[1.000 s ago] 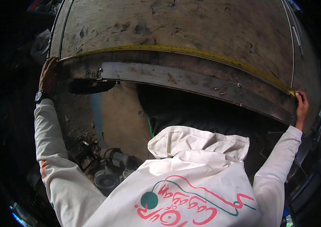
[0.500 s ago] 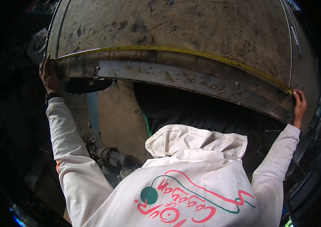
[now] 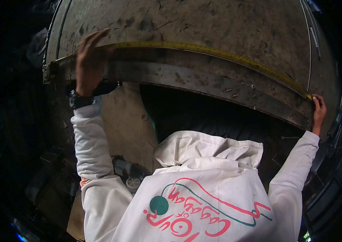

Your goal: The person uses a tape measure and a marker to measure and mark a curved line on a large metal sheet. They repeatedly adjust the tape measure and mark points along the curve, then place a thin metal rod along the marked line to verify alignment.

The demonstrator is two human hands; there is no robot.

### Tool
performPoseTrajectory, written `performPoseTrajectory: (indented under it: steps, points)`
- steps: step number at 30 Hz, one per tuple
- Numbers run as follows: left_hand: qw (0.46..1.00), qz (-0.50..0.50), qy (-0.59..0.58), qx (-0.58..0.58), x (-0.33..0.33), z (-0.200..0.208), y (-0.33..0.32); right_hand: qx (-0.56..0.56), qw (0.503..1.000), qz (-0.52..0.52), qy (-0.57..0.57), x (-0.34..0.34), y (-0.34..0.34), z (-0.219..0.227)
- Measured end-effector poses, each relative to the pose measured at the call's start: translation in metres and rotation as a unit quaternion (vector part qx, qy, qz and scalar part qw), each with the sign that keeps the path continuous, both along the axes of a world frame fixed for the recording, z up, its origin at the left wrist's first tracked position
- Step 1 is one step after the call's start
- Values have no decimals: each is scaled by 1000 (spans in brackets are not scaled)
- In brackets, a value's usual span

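Observation:
A yellow tape measure (image 3: 203, 49) lies stretched across the worn tabletop (image 3: 203, 20), close to its near edge. Its case (image 3: 47, 72) rests at the table's left corner, with no hand on it. My left hand (image 3: 89, 64), slightly blurred, is over the left part of the tape, fingers stretched out and holding nothing; it hides a stretch of the blade. At the far right, my right hand (image 3: 319, 111) pinches the blade's end near the table edge. Between me and the tape runs a long grey metal bar (image 3: 171, 76) along the table's front.
Thin metal rods (image 3: 308, 52) lie along the right side of the tabletop, and another strip runs down its left side. Below the table, a motor-like machine with a round grille (image 3: 133, 182) stands on the floor. A wrench (image 3: 290, 137) shows near my right forearm.
My left hand has let go of the tape's left end and moved right, over the blade. The tape case now shows at the corner. My right hand has stayed in place.

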State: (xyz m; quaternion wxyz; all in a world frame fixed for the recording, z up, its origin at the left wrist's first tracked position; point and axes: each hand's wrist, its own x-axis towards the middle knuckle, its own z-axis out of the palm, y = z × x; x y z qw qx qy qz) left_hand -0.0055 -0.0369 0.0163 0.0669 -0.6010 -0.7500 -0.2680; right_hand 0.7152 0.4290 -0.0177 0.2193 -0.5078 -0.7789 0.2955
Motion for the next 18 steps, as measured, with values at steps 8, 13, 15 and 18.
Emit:
performPoseTrajectory:
  steps: [8, 13, 15, 18]
  points:
    - [998, -43, -14, -43, -2, -14, 11, -8, 1000, 1, 29, -7, -7, -2]
    - [997, -47, -47, -40, 1, -11, 20, 5, 999, -16, 30, -6, -19, 2]
    - [996, -51, -58, -43, 6, -8, 25, 10, 999, -42, 29, -2, -20, 0]
    - [997, 10, -38, -68, 0, -19, 5, 28, 994, -83, 63, -62, -51, 21]
